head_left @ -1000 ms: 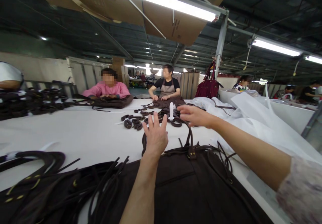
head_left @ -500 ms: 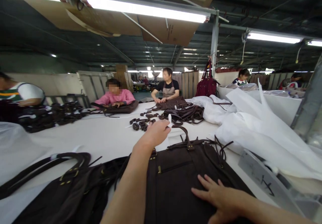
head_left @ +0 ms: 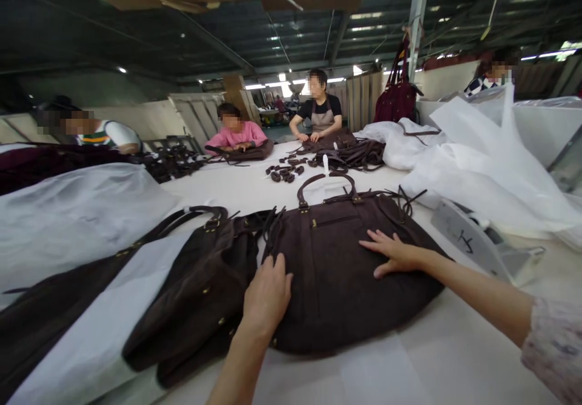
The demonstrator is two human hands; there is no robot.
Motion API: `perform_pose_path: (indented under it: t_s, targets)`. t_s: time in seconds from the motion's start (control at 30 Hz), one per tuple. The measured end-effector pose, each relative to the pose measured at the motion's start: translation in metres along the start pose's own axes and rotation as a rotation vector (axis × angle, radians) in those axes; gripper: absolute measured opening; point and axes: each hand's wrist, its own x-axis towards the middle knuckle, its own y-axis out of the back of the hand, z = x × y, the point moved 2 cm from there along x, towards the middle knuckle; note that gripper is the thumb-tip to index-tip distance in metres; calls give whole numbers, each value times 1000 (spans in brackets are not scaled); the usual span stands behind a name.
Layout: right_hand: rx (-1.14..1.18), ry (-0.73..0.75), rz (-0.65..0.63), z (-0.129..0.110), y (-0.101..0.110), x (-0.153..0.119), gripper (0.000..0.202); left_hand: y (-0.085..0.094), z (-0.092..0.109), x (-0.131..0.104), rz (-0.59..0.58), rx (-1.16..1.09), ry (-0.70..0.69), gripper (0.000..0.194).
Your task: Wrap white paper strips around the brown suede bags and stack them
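Observation:
A dark brown handbag (head_left: 336,277) lies flat in front of me, its carry handle (head_left: 325,177) standing up and a small white tag (head_left: 325,165) on that handle. At the bag's left edge is my left hand (head_left: 267,296), fingers bent and close together on the edge; the fingertips are partly hidden. My right hand (head_left: 393,253) rests open on the bag's front, right of the short zip (head_left: 334,222), fingers spread. Another dark brown bag (head_left: 200,296) lies just left of my left hand, beside white sheet material (head_left: 113,308).
Small dark strap pieces (head_left: 286,170) and a heap of brown straps (head_left: 352,157) lie farther back. White plastic wrapping (head_left: 482,150) and a grey bin (head_left: 468,238) are on the right. Co-workers sit across the table; a maroon bag (head_left: 397,99) hangs from a post.
My left hand has let go of the handle area and come back to the bag's left edge. My right hand stays spread on the bag. The view has tipped downward.

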Motion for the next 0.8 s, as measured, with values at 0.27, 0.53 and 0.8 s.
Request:
perform_pose_path:
  t_s: [0.27,0.53,0.8]
  targets:
    - [-180,164,373,-39,-36,-69,68,-10,-7,-40,266,31,-71,38]
    - [-126,298,220,-23,-58,-89,70,-51,-19,-66,396,-79,18,54]
    - [-20,354,158,-15,-50,-95,68,-25,-13,-87,141,122,31,56]
